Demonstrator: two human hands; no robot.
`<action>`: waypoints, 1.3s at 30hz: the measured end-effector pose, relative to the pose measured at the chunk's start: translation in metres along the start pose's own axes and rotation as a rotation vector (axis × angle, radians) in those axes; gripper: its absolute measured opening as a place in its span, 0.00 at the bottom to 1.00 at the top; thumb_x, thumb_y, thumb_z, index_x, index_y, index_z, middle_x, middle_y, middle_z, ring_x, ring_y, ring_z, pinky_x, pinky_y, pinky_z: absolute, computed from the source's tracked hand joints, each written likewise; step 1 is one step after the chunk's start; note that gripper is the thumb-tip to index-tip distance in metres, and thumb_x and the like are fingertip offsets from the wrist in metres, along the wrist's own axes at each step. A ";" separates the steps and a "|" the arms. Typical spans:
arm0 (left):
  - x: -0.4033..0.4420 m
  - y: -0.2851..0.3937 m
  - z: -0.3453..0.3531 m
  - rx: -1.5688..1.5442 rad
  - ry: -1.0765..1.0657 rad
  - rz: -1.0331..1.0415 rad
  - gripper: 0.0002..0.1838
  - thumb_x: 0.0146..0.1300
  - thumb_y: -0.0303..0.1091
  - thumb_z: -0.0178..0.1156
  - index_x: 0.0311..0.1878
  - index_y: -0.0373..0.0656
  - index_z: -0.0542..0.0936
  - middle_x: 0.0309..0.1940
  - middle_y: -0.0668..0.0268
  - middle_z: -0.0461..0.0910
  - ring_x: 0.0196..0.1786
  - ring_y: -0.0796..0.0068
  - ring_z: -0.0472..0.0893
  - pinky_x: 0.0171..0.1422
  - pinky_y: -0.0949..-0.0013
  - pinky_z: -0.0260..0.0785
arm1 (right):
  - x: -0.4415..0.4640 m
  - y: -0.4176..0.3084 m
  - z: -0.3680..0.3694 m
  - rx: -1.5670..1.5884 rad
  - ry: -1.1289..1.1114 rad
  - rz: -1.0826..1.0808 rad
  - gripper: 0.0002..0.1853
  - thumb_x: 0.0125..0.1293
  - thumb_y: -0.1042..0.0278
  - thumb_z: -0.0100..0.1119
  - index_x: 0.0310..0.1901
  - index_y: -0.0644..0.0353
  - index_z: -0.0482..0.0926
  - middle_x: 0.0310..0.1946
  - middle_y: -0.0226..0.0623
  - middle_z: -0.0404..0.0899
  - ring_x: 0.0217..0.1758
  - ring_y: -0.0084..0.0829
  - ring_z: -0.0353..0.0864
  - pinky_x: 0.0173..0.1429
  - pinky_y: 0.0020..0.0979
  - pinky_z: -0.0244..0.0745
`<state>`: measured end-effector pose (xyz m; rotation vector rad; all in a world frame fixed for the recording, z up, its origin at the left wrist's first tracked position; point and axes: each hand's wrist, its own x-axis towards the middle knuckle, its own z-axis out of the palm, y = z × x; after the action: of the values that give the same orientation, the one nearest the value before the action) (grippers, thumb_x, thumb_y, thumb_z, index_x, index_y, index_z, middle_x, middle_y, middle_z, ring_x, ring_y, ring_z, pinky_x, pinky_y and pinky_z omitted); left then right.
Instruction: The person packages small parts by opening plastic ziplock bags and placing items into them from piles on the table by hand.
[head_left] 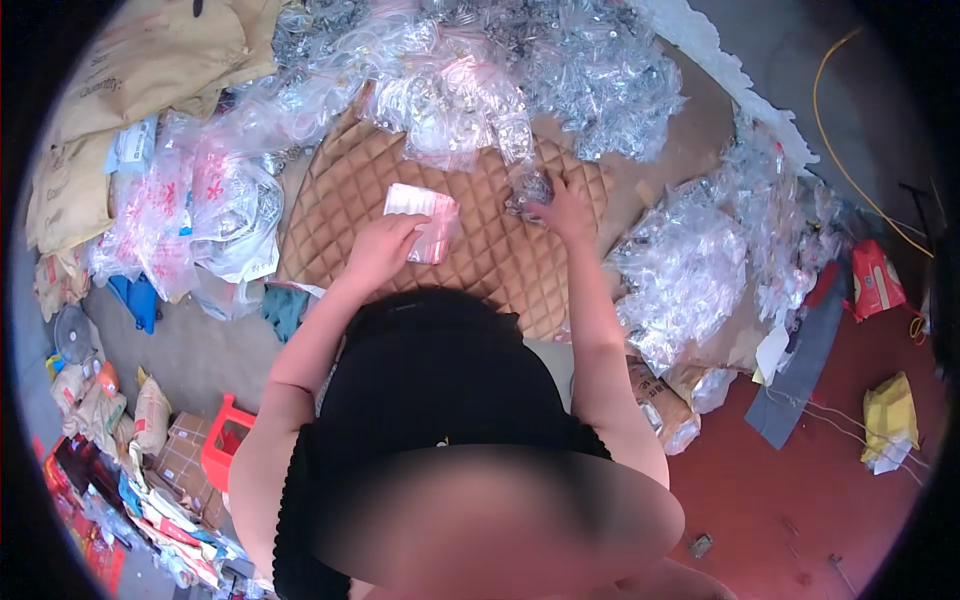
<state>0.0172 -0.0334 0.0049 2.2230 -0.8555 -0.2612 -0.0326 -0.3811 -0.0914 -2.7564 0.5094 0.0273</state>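
A stack of small clear zip bags with pink edges [428, 250] lies on the brown quilted mat in front of me. My left hand [385, 247] is on its left side, fingers curled and closed on the upper bags. To the right, a small clear bag with dark contents [527, 192] rests on the same mat. My right hand [568, 213] is at that bag's right edge, with thumb and fingers apart and the thumb touching it. What the bag contains is too small to make out.
Heaps of filled clear bags [610, 80] line the mat's far side, with another pile [685, 270] at the right. Printed brown sacks [150, 70] and pink-marked plastic bags [165, 215] lie left. A red stool [226, 440] stands behind left; a yellow bag [890, 415] sits far right.
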 end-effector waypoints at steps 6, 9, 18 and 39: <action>-0.015 0.002 -0.001 0.043 -0.010 -0.003 0.08 0.65 0.29 0.58 0.46 0.45 0.82 0.36 0.61 0.80 0.44 0.56 0.80 0.46 0.56 0.73 | -0.038 -0.019 0.010 0.269 -0.007 0.020 0.31 0.48 0.60 0.74 0.56 0.51 0.77 0.51 0.48 0.75 0.59 0.52 0.71 0.65 0.47 0.67; -0.015 0.003 0.001 0.037 0.033 0.027 0.08 0.64 0.28 0.57 0.45 0.44 0.82 0.39 0.61 0.79 0.46 0.56 0.80 0.47 0.57 0.73 | -0.056 -0.026 0.022 0.340 0.165 -0.050 0.25 0.49 0.63 0.73 0.51 0.52 0.78 0.51 0.49 0.76 0.54 0.52 0.76 0.58 0.47 0.73; 0.005 -0.006 0.015 0.063 -0.094 0.083 0.12 0.59 0.27 0.61 0.47 0.46 0.84 0.48 0.61 0.80 0.53 0.57 0.79 0.57 0.61 0.73 | -0.078 -0.086 -0.054 2.061 -0.404 0.498 0.22 0.73 0.68 0.51 0.67 0.56 0.65 0.56 0.39 0.78 0.51 0.36 0.84 0.51 0.34 0.83; 0.002 0.041 -0.005 -0.319 -0.236 0.475 0.09 0.54 0.27 0.67 0.40 0.50 0.87 0.65 0.53 0.70 0.68 0.50 0.69 0.73 0.53 0.58 | -0.111 -0.141 -0.122 1.119 -0.279 -0.115 0.15 0.53 0.78 0.68 0.44 0.62 0.81 0.42 0.45 0.84 0.44 0.43 0.86 0.46 0.36 0.80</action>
<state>0.0000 -0.0532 0.0369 1.6589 -1.3367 -0.4028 -0.0919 -0.2594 0.0780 -1.6410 0.1798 0.0718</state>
